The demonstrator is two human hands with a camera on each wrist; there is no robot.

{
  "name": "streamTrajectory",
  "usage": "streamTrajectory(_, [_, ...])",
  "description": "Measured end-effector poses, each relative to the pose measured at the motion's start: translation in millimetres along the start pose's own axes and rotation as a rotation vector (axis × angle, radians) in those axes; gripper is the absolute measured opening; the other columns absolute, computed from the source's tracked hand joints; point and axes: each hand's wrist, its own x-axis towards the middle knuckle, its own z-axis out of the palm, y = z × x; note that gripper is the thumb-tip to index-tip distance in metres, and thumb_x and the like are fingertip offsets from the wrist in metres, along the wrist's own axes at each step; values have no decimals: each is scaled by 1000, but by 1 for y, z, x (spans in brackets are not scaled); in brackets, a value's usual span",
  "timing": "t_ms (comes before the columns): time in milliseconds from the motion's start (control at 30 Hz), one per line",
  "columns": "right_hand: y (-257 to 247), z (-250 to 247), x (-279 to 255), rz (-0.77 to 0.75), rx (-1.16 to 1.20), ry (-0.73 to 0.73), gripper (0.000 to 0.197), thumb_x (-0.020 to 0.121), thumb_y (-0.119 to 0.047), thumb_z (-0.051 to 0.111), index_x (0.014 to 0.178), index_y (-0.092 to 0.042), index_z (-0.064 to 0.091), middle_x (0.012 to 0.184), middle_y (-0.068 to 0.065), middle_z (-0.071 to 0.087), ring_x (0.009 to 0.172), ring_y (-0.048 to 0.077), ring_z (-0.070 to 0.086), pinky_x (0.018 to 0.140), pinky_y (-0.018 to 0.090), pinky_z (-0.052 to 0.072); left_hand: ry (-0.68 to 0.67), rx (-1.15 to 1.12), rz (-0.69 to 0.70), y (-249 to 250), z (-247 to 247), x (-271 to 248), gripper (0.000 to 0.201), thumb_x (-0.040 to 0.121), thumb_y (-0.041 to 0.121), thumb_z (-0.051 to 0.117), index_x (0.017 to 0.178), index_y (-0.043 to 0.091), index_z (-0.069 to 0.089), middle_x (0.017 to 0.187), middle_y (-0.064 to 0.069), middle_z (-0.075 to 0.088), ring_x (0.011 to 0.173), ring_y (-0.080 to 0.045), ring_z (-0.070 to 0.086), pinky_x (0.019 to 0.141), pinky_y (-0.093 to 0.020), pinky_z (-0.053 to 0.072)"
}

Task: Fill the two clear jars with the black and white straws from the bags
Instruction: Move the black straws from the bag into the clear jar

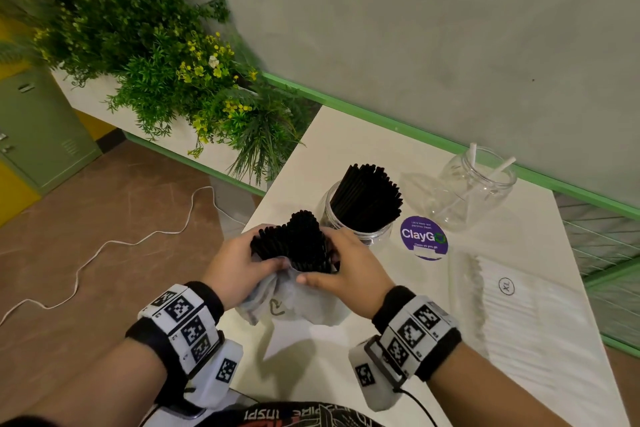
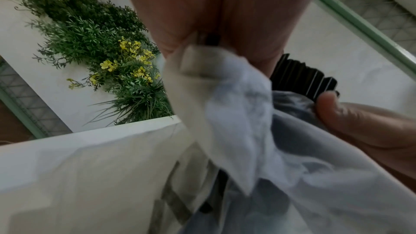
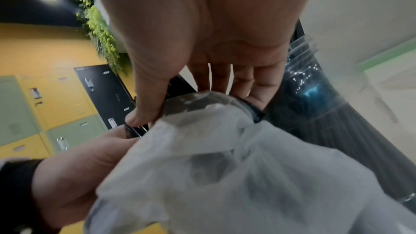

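A bundle of black straws [image 1: 294, 243] sticks up out of a crumpled translucent bag [image 1: 287, 305] near the table's front left. My left hand [image 1: 242, 260] grips the bundle from the left, and my right hand [image 1: 346, 267] grips it from the right, its thumb on the bag's mouth. In the left wrist view the bag [image 2: 236, 122] hangs below my palm, with the straw ends [image 2: 301, 77] beside it. Just behind the hands stands a clear jar [image 1: 367, 236] packed with black straws [image 1: 367, 201]. A second clear jar [image 1: 474, 191] at the back right holds two white straws [image 1: 471, 154].
A flat bag of white straws [image 1: 519, 315] marked XL lies along the table's right side. A purple round sticker [image 1: 424, 237] is on the white table [image 1: 311, 357] between the jars. A planter of greenery [image 1: 180, 80] borders the table's left corner. A white cable [image 1: 138, 239] runs across the floor.
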Motion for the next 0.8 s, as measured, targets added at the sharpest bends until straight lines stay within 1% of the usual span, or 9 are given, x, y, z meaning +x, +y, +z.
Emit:
streamTrajectory(133, [1,-6,1,25,92,5,70,67,-46,83,126,-25,53,109,-5,51,101,8,50,88,19,42,-2,-11,25,3,0,-4,39,75,10,77,90,41,59,91,22,69,87,6,62,73,-10,44])
streamTrajectory(200, [4,-4,0,37,108,-2,59,67,-44,83,116,-25,58,106,-2,52,100,10,52,85,17,42,-22,25,33,3,0,-5,39,74,13,78,92,42,59,89,18,71,89,7,62,73,-9,43])
streamTrajectory(267, [5,-3,1,35,119,5,45,68,-43,83,105,-27,61,104,1,51,98,11,52,82,13,40,-34,51,36,3,0,-7,40,75,15,79,93,43,57,92,18,68,92,8,60,75,-10,43])
streamTrajectory(333, [5,-3,1,18,139,29,36,69,-39,83,95,-24,62,103,4,52,97,13,52,83,17,42,-36,50,31,3,0,-8,39,74,17,79,97,40,56,96,19,66,95,6,59,79,-13,44])
streamTrajectory(433, [4,-7,0,0,173,110,34,69,-36,83,83,-14,61,96,5,53,90,17,55,80,26,45,-35,62,38,3,-1,-9,42,74,18,79,99,40,54,95,24,62,95,1,59,80,-11,43])
streamTrajectory(533, [-1,-15,-1,-32,239,157,31,72,-37,81,79,-17,59,88,5,58,84,17,56,75,29,46,-30,75,52,4,-1,-10,43,75,18,79,95,45,52,94,23,62,97,-5,60,80,-13,43])
streamTrajectory(633, [-8,-26,-2,-39,324,159,26,78,-33,77,80,-14,59,78,-2,60,74,8,56,69,20,45,-22,80,53,7,0,-11,38,75,20,79,101,36,55,95,18,64,97,-9,61,83,-23,46])
streamTrajectory(667, [-10,-30,-2,-46,341,173,25,80,-30,76,80,-12,59,75,-4,59,72,6,55,69,18,44,-22,86,53,8,0,-11,38,76,21,78,102,34,55,95,17,64,97,-10,61,82,-24,46])
streamTrajectory(800, [-16,-37,-2,-105,354,325,17,85,-18,72,89,-11,57,77,-7,62,74,5,59,73,16,45,-25,99,54,11,1,-10,35,78,21,77,103,32,55,91,26,59,93,-7,59,74,-6,40])
